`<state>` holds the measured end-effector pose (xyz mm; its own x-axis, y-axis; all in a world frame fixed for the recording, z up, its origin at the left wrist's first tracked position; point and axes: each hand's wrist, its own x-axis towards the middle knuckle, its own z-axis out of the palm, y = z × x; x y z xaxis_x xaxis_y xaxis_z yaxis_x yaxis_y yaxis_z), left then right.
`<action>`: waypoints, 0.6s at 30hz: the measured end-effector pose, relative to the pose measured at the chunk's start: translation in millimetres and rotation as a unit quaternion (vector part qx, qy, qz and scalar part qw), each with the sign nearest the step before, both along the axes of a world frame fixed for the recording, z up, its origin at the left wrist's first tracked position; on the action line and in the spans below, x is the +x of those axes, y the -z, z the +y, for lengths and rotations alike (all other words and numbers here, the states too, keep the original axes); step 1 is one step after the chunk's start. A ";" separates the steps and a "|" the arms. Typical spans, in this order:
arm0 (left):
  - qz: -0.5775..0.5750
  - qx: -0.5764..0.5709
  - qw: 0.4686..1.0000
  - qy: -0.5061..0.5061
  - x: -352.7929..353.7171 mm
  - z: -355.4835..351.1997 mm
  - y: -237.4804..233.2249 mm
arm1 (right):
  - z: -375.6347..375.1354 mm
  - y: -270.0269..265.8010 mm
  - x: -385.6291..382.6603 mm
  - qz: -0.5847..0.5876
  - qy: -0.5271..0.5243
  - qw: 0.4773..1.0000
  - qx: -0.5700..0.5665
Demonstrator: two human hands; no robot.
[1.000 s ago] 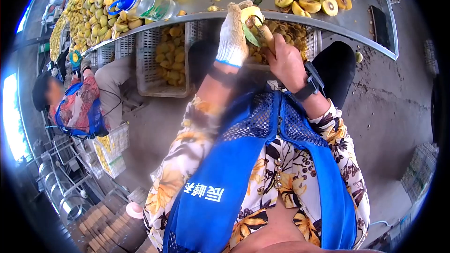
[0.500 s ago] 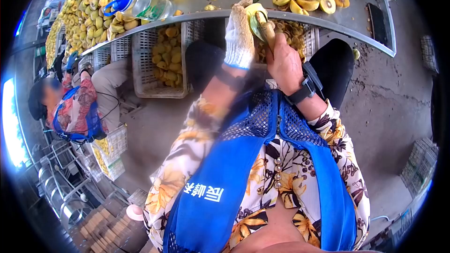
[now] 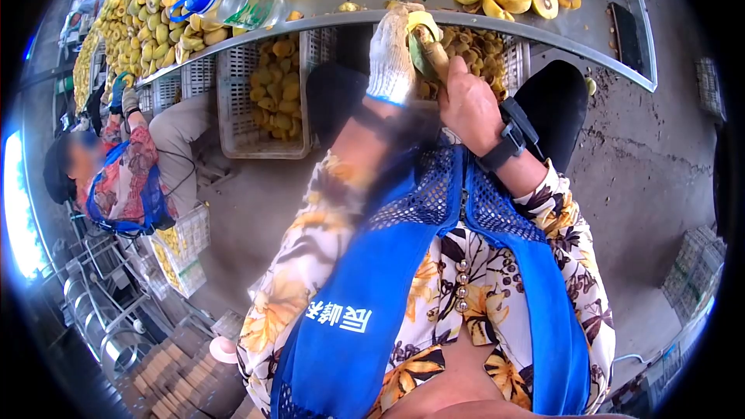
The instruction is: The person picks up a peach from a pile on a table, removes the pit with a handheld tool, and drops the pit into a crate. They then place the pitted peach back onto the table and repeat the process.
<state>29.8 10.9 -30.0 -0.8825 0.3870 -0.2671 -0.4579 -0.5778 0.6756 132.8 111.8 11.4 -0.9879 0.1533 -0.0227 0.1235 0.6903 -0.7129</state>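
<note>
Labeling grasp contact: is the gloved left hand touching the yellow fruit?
Touching. Head view: the gloved left hand curls around the yellow fruit with no gap. The right hand grips a wooden-handled tool at it.

Both arms reach forward from the chest, elbows bent, and the hands meet close together at the top of the view. The left hand (image 3: 392, 50) — gloved in white knit with a blue cuff — stands upright, its back to the camera, its fingers (image 3: 400, 14) curled over at the top. The right hand (image 3: 468, 101), bare, sits just beside it and slightly lower, clenched tight with the thumb pointing up. A black band (image 3: 508, 140) wraps the right wrist. Both forearms are bare down to floral sleeves — the left one is blurred.
</note>
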 end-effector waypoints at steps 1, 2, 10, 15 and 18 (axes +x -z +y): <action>-0.007 0.001 1.000 -0.022 1.5 4.5 2.1 | 0.0 -0.7 -1.0 -0.006 0.006 1.000 -0.003; 0.010 0.005 0.999 -0.039 4.6 7.4 3.3 | 0.1 -1.3 -1.7 -0.011 0.012 1.000 -0.007; 0.101 0.030 0.994 -0.043 23.7 16.6 -21.0 | 0.3 1.2 2.3 0.006 0.049 0.998 -0.032; 0.128 -0.034 0.991 -0.022 18.1 4.3 -17.7 | -0.1 2.8 8.1 0.018 -0.013 1.000 -0.019; 0.053 -0.010 0.998 0.039 9.1 -2.1 -12.5 | 1.9 -3.1 10.3 0.008 -0.051 0.999 0.009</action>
<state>38.9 8.8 -17.5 -0.8737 0.4510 -0.1822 -0.4264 -0.5298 0.7331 143.1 113.7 14.5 -0.9986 0.0524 -0.0048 0.0407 0.7112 -0.7018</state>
